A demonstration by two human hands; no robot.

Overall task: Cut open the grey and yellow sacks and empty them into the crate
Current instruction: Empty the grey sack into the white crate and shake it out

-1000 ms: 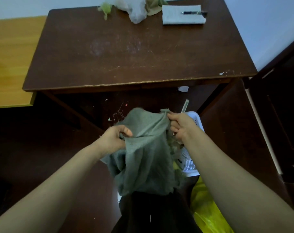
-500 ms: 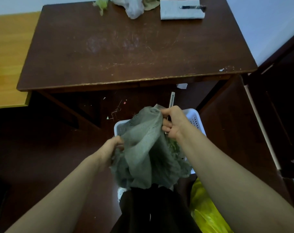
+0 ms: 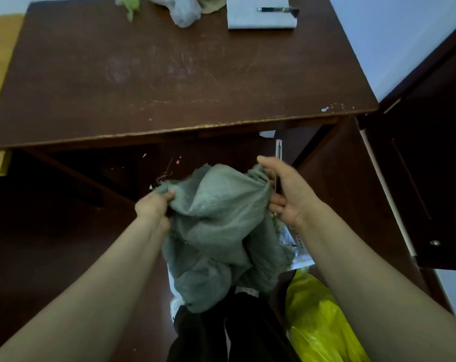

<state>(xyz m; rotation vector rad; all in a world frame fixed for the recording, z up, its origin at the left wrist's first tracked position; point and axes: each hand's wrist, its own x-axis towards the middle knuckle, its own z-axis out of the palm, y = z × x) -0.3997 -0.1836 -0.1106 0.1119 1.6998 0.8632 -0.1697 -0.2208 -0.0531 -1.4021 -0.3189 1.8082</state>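
Grey woven fabric sack [image 3: 221,226] hangs above the white perforated plastic crate [image 3: 301,246], left hand [image 3: 153,207] gripping it, right hand [image 3: 287,194] pinching it.

The grey sack [image 3: 221,218] is coarse matt cloth; the yellow sack [image 3: 315,320] beside it glossy, probably plastic; the table [image 3: 169,74] beyond it scuffed wood.

You can read no text anywhere here. The white pad [image 3: 258,20] on your table [image 3: 169,74] shows no legible marks; it is too small to tell.
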